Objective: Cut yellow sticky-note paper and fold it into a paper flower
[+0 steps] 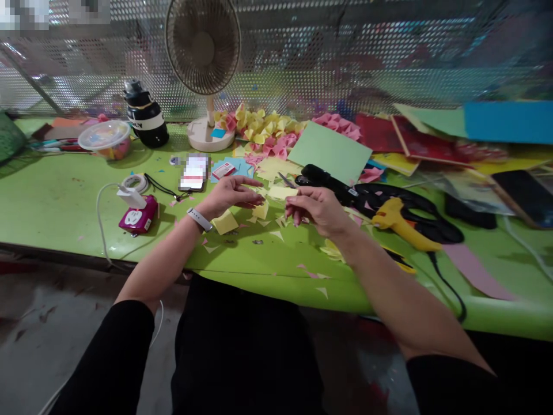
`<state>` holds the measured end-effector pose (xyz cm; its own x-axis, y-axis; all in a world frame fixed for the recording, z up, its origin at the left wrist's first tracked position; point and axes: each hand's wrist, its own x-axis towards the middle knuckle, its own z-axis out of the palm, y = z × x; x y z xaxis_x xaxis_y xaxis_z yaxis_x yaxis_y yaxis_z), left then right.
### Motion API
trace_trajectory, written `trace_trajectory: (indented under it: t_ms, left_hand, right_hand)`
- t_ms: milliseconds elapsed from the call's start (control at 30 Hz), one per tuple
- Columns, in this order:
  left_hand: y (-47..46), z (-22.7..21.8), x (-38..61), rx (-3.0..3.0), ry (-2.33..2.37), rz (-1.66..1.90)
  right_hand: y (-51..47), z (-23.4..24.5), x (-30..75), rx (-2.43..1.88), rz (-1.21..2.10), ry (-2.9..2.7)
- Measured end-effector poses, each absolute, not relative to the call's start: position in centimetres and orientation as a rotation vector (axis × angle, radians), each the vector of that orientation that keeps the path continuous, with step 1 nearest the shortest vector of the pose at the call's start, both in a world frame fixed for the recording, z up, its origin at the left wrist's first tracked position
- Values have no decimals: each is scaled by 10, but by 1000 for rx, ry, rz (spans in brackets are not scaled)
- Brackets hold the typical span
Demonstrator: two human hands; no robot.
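My left hand [235, 195] hovers over the green table [56, 196] with its fingers stretched out toward a small yellow paper piece [260, 210]; whether the fingertips touch it is unclear. My right hand [315, 208] is curled beside it, fingers bent inward, apparently pinching a yellow paper square [280, 193]. Another yellow square [225, 222] lies under my left wrist. Small scissors [286, 180] rest just beyond the hands. Paper offcuts are scattered around them.
A yellow glue gun [400, 223] and black tools [345, 184] lie to the right. A fan [204, 69], folded pink and yellow paper pieces [263, 132], a light green sheet [330, 153], a phone [194, 172], a magenta power socket [137, 218], a bottle [147, 115] and a lidded container [106, 138] stand behind.
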<state>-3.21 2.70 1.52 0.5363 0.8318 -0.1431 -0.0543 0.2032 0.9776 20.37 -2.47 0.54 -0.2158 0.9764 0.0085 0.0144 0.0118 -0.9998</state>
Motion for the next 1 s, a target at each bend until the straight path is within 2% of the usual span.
trace_trajectory:
  t_ms: [133,300,367,433,567,800,1000]
  left_hand:
    - [20,10,-22,1144,779,769]
    - [12,3,-12,1098,758,812]
    - [15,3,-14,1061,761,806]
    - [18,5,-19,1032,755,764]
    - [20,8,-23,1059,731,638]
    - [18,5,-21,1152,732,596]
    - [18,0,-17,1182,721,625]
  right_hand:
    - [-28,3,195,-1112,1358,-1271]
    - [-34,-1,188,-1128,1441,-1426]
    - [-35,0,191,-1148,1313,-1534]
    - [-35,2,196,-1150,1043,-1620]
    - [-34,6,202,-986,642,-1834]
    - [-33,2,197,-780,410,-1965]
    - [-33,-1,196,-862,373,-1954]
